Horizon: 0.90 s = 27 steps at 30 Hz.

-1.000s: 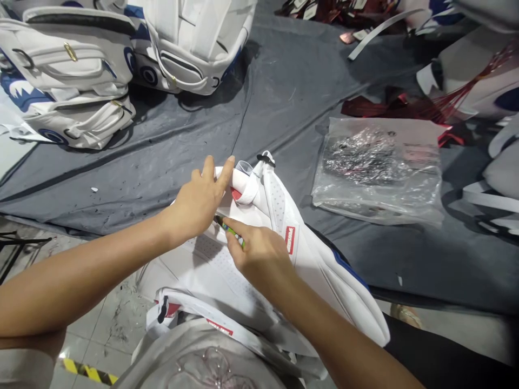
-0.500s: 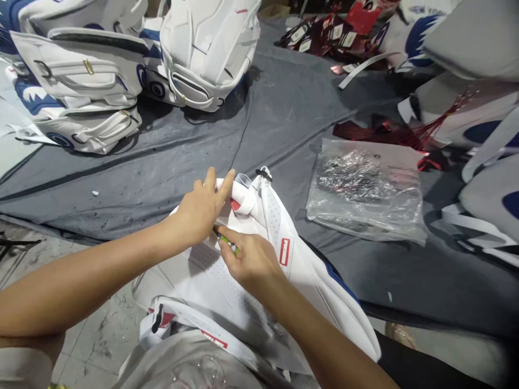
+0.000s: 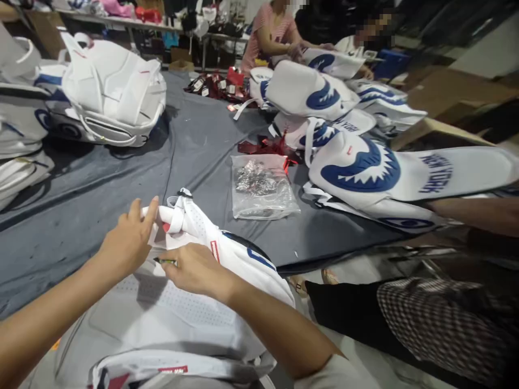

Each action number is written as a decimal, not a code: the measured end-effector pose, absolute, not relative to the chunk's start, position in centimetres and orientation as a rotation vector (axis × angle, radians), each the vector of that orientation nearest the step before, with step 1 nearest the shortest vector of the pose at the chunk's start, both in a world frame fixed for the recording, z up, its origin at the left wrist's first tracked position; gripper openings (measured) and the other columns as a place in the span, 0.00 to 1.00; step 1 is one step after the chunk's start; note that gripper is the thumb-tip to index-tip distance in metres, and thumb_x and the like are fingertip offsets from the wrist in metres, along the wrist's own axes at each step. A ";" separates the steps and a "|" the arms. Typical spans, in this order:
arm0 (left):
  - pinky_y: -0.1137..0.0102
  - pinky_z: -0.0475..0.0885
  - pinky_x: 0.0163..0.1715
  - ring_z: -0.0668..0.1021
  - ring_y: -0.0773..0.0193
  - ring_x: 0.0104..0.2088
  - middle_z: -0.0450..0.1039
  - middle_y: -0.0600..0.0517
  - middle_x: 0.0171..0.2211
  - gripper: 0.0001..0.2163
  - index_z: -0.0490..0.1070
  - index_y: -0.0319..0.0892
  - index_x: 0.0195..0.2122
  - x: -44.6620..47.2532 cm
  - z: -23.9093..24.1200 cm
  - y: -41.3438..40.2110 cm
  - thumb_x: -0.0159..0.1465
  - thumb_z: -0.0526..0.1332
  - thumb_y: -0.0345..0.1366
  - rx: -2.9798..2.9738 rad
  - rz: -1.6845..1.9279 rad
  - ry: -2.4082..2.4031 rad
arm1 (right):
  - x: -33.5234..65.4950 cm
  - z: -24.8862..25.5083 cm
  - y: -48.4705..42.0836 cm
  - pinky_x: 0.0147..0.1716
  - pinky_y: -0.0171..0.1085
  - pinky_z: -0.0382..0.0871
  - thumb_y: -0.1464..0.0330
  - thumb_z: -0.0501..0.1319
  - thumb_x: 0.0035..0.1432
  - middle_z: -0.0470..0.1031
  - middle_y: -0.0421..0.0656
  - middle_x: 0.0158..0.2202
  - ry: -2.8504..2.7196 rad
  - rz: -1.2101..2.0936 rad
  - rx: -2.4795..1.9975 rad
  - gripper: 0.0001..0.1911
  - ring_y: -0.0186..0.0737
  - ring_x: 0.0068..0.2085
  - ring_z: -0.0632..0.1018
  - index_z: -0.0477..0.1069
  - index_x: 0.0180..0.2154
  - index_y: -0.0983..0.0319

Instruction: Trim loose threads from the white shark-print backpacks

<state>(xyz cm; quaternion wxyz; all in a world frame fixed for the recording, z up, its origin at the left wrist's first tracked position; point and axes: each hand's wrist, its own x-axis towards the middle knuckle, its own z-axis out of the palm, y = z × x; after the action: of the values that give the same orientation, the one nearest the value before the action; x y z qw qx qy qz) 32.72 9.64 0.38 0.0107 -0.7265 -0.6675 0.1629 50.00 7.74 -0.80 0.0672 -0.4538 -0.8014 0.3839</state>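
Where tabletop [image 3: 101, 194] meets lap: white backpack [image 3: 182, 302], near edge.
Left hand [image 3: 124, 243]: fingers apart, tips touching backpack's rolled strap [image 3: 172, 216].
Right hand [image 3: 194, 268]: grip pinched together on small green tool [image 3: 165, 262], resting on backpack.
Beyond: clear bag [image 3: 261, 186].

White backpack [image 3: 194, 302] under the hands: smooth matt synthetic leather, back panel of perforated mesh cloth, small red woven label [image 3: 214, 250] stitched on. Grey cloth [image 3: 194, 146] over the table: matt, creased, speckled with dust. Clear plastic bag [image 3: 261, 186] at centre: glossy, crinkled, filled with shiny metal-looking bits. Red tags [image 3: 270, 146] just behind: foil-like, reflective. Finished backpacks [image 3: 357, 170] at right: smooth white with printed blue patches, slight sheen. Checked woven cloth [image 3: 430, 319] at lower right.
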 end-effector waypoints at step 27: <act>0.62 0.73 0.50 0.77 0.49 0.56 0.75 0.39 0.55 0.21 0.67 0.42 0.60 56.0 -4.6 24.8 0.65 0.58 0.31 -2.875 0.219 -1.634 | 72.4 -14.9 20.0 0.50 0.43 0.71 0.79 0.62 0.50 0.80 0.50 0.41 -2.207 0.176 -1.811 0.14 0.48 0.46 0.77 0.77 0.40 0.65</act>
<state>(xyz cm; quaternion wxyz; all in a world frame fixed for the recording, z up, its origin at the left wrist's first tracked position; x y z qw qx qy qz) 56.01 24.75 -4.60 -0.0860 -0.8642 -0.4913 0.0657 72.37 19.98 -14.87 0.1399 -0.6269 -0.7640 0.0611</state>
